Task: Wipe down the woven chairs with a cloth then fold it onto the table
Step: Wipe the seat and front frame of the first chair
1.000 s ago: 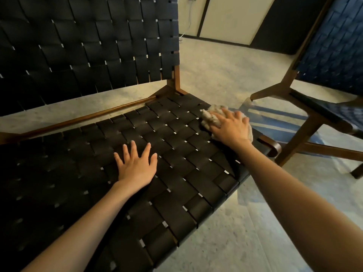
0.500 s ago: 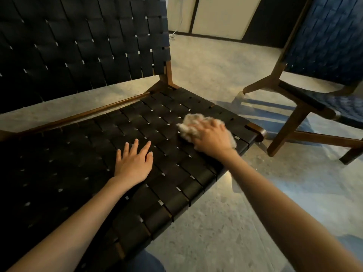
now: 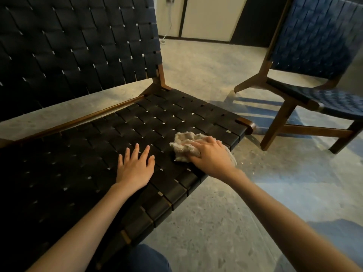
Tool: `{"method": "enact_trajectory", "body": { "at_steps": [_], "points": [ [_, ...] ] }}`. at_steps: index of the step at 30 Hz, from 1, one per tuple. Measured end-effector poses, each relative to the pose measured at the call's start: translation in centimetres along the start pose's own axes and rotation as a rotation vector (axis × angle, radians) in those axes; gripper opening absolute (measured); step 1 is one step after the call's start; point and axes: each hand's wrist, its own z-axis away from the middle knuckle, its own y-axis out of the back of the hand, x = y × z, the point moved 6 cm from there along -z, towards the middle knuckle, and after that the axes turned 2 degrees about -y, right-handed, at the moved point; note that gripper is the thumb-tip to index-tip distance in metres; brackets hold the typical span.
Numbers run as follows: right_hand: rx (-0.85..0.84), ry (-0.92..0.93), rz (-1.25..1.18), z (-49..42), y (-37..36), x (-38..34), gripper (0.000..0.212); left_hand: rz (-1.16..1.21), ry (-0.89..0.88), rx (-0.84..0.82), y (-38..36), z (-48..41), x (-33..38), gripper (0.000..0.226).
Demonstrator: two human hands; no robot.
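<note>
A wide black woven chair (image 3: 172,116) with a brown wooden frame fills the left and centre of the head view. A crumpled beige cloth (image 3: 184,143) lies on its seat near the front right edge. My right hand (image 3: 211,157) presses down on the cloth and grips it, covering its right part. My left hand (image 3: 135,166) rests flat on the seat just left of the cloth, fingers spread, holding nothing. A second woven chair (image 3: 318,55), dark blue with a wooden frame, stands at the right.
Speckled concrete floor (image 3: 225,222) lies between and in front of the chairs. A pale wall panel and a white cable (image 3: 167,34) are at the back. My knee in dark trousers (image 3: 145,260) shows at the bottom edge. No table is in view.
My right hand has dragged the cloth from the seat's far right corner toward the front edge and closer to my left hand. The left hand stayed flat on the seat.
</note>
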Motion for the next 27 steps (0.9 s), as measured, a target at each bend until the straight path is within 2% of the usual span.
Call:
{"method": "enact_trajectory", "body": {
  "at_steps": [4,7,12,19,23,27],
  "points": [
    [0.083,-0.181,0.126,-1.3,2.0,5.5,0.046,0.002,-0.034,0.002,0.0,1.2,0.1,0.052],
    [0.150,-0.322,0.114,-2.5,3.4,9.1,0.048,0.018,-0.052,0.006,0.0,1.9,0.1,0.052],
    [0.228,-0.326,-0.018,-2.1,3.3,8.2,0.043,0.016,-0.068,0.006,-0.1,2.6,-0.2,0.051],
    [0.119,-0.166,-0.145,2.5,1.2,-1.6,0.027,0.040,-0.133,-0.040,0.4,4.4,-1.5,0.050],
    [0.052,-0.051,-0.187,4.9,-0.4,-9.8,0.023,0.190,-0.060,0.007,2.0,6.7,-5.3,0.053],
    [-0.082,0.065,-0.255,6.5,-2.1,-18.0,0.026,-0.006,0.028,0.005,3.4,9.7,-10.8,0.057]
  ]
}}
